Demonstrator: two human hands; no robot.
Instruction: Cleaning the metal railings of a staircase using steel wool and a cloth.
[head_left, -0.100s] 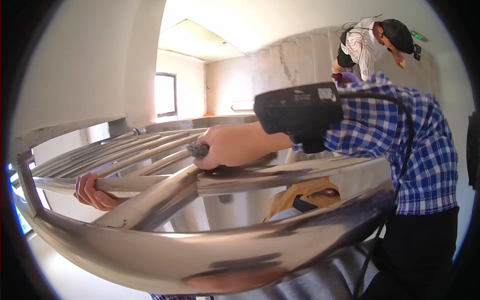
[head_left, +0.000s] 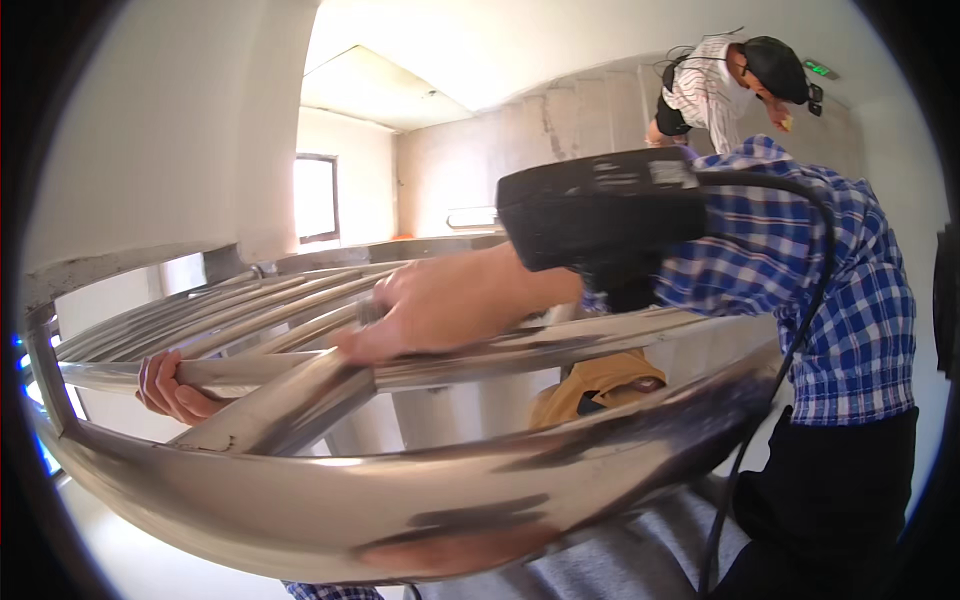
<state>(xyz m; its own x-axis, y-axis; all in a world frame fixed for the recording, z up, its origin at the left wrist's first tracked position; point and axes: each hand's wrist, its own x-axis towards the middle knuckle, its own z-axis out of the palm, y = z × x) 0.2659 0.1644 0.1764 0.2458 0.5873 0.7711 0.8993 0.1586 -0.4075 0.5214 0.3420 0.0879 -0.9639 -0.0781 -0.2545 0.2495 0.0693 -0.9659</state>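
Note:
A stainless steel stair railing (head_left: 330,505) fills the lower part of the head view. My right hand (head_left: 440,300) is closed round a grey scouring pad of steel wool (head_left: 371,312), mostly hidden by the fingers. It presses at the upper end of a slanting steel post (head_left: 290,400), where the post meets a long rail. My left hand (head_left: 178,388) comes from beneath, its fingers wrapped over the thinner rail (head_left: 245,372) left of that post. A black box-shaped device (head_left: 600,205) with a cable sits on my right forearm, over a blue checked sleeve.
Beyond the rail run several parallel steel bars (head_left: 290,300). Mustard-coloured cloth (head_left: 590,385) shows through the railing. A person (head_left: 715,90) in a striped shirt and dark cap bends over at the upper right. A window (head_left: 317,197) stands at the back left.
My right hand has slid left and slightly down along the slanting post with the steel wool, and is blurred. The left hand keeps its grip on the rail. The view has shifted a little.

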